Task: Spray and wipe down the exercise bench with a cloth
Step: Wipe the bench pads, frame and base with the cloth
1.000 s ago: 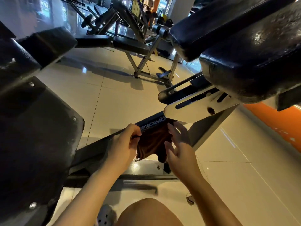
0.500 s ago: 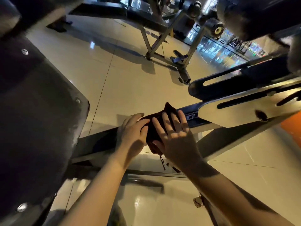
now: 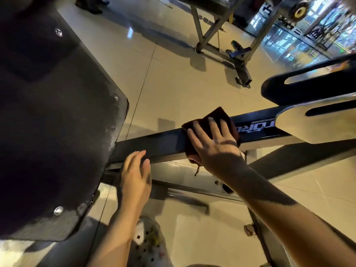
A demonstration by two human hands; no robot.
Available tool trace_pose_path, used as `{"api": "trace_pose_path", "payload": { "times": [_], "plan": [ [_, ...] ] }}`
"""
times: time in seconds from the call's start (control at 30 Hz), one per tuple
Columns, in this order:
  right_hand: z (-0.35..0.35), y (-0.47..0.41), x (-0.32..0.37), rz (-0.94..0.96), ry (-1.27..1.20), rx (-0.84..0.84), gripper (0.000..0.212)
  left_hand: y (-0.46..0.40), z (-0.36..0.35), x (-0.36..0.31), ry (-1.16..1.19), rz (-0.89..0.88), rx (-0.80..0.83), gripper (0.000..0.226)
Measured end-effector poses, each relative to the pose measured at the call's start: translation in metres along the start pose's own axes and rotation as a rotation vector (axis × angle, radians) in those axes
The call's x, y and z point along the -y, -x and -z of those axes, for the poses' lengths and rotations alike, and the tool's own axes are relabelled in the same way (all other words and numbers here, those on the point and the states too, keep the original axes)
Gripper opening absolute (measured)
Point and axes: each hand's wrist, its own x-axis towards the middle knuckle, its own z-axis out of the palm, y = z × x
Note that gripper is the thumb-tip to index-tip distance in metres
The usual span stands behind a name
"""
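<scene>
A dark brown cloth [image 3: 217,115] lies draped over the black frame bar [image 3: 154,145] of the exercise bench. My right hand [image 3: 213,143] presses flat on the cloth, fingers spread, thumb tucked under the bar's near edge. My left hand [image 3: 135,176] hovers at the bar's near side, to the left of the cloth, fingers slightly apart and holding nothing. The underside of the bench's black pad [image 3: 50,116] fills the left of the view, with bolts showing. No spray bottle is visible.
A white slotted bracket [image 3: 316,122] and a dark slotted plate [image 3: 308,89] sit at the bar's right end. Another bench's grey frame [image 3: 219,41] stands on the tiled floor beyond. My shoe [image 3: 150,243] is below, beside a low floor rail [image 3: 192,191].
The cloth went from hanging between both hands to lying over the bar under my right hand, which slid it right. My left hand let go and drew back to the left.
</scene>
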Motion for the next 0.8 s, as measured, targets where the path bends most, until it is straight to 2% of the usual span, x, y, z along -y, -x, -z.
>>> {"api": "trace_pose_path", "payload": {
  "times": [0.17, 0.23, 0.3, 0.4, 0.5, 0.53, 0.63, 0.7, 0.8],
  "plan": [
    [0.006, -0.056, 0.089, 0.209, -0.060, 0.147, 0.073, -0.005, 0.009, 0.019, -0.098, -0.002, -0.049, 0.034],
    [0.008, -0.063, 0.105, 0.244, -0.074, 0.174, 0.073, -0.009, 0.013, 0.023, -0.098, 0.016, -0.062, 0.035],
    [0.009, -0.054, 0.091, 0.245, -0.086, 0.164, 0.070, -0.013, 0.016, 0.023, -0.075, 0.043, -0.041, 0.038],
    [0.006, -0.017, 0.028, 0.160, -0.070, 0.110, 0.075, -0.012, 0.012, 0.020, -0.064, 0.066, 0.108, 0.046],
    [0.000, 0.018, -0.033, 0.048, -0.097, -0.048, 0.084, -0.008, 0.008, 0.017, -0.149, 0.077, 0.231, 0.054],
    [-0.004, 0.023, -0.040, 0.019, -0.098, -0.097, 0.086, -0.008, 0.008, 0.015, -0.165, 0.082, 0.239, 0.054],
    [-0.008, 0.018, -0.028, -0.015, -0.004, -0.060, 0.086, -0.011, 0.010, 0.014, -0.185, 0.094, 0.245, 0.053],
    [-0.005, 0.005, -0.004, 0.015, -0.023, -0.030, 0.085, -0.009, 0.014, 0.023, -0.279, 0.005, 0.234, 0.052],
    [0.002, -0.024, 0.040, 0.117, -0.059, 0.101, 0.084, 0.000, 0.025, 0.048, -0.604, -0.235, 0.123, 0.056]
  ]
}}
